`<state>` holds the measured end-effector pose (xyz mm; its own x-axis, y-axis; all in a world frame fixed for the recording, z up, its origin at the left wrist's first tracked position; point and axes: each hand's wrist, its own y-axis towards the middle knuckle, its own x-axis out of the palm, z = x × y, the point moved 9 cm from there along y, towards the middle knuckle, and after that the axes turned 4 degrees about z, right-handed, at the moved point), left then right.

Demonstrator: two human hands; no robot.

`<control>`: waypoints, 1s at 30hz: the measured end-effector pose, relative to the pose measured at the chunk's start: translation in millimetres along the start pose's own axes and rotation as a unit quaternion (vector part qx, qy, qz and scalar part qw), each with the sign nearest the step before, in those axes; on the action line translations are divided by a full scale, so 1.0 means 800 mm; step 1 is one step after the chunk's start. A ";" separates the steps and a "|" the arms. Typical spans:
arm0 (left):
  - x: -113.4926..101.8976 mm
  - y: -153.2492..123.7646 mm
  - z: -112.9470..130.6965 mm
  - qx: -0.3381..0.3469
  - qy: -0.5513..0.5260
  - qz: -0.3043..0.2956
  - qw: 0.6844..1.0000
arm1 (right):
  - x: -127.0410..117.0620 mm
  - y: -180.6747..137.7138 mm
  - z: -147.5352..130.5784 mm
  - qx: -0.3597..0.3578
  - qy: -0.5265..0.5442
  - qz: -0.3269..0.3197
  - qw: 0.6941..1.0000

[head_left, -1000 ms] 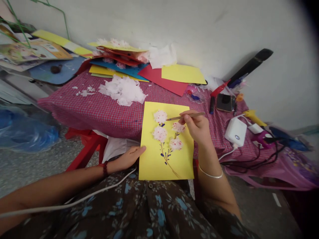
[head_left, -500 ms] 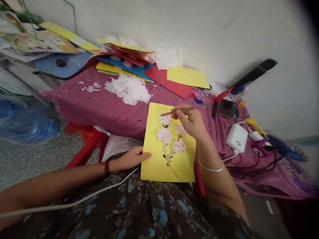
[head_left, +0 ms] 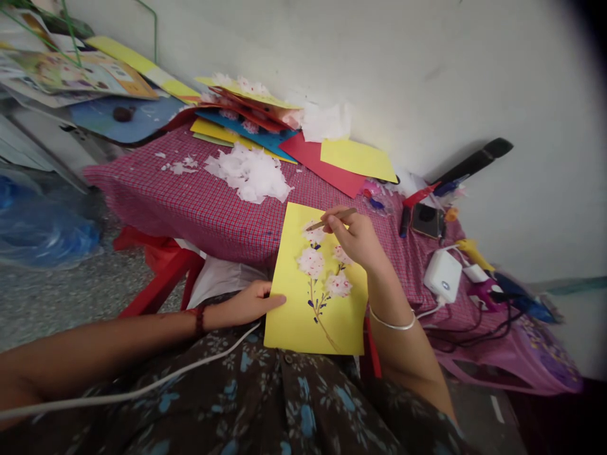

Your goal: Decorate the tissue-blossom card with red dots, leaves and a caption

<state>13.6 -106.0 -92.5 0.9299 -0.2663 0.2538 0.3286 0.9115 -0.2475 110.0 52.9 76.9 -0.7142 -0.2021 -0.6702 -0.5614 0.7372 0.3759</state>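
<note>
A yellow card (head_left: 298,316) with white paper flowers and a painted stem lies half on the red checked table (head_left: 203,208), half over my lap. My right hand (head_left: 355,239) is closed on a thin brush (head_left: 332,219), whose tip rests at the topmost flower. My left hand (head_left: 249,302) steadies the card's lower left edge, its fingers pressed against the card.
A pile of white tissue scraps (head_left: 249,174) sits behind the card. Coloured paper sheets (head_left: 332,158) are stacked by the wall. A phone (head_left: 425,220), pens, a white charger (head_left: 443,276) and cables crowd the right end. A red stool (head_left: 161,278) stands underneath.
My right hand has shifted left with the brush, bringing its tip from between the flowers onto the topmost flower. The left hand has stayed at the card's edge. The view has drifted slightly.
</note>
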 end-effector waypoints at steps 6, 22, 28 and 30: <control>-0.001 0.001 -0.003 -0.010 -0.002 0.008 1.000 | -0.020 0.008 0.000 0.002 0.059 0.063 0.996; 0.000 0.000 -0.004 -0.027 0.005 0.001 1.000 | -0.041 0.035 0.041 0.025 0.129 0.046 0.990; 0.001 -0.001 -0.008 -0.041 0.001 -0.001 0.999 | -0.025 0.031 0.065 0.042 0.151 -0.016 0.988; -0.001 -0.001 -0.006 -0.042 -0.003 0.007 0.999 | -0.031 0.028 0.069 0.038 0.162 -0.005 0.986</control>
<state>13.2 -108.2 -97.1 0.9335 -0.2512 0.2560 0.3284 0.8854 -0.3289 137.9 110.3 66.4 -0.8114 -0.3968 -0.4290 -0.5454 0.7778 0.3122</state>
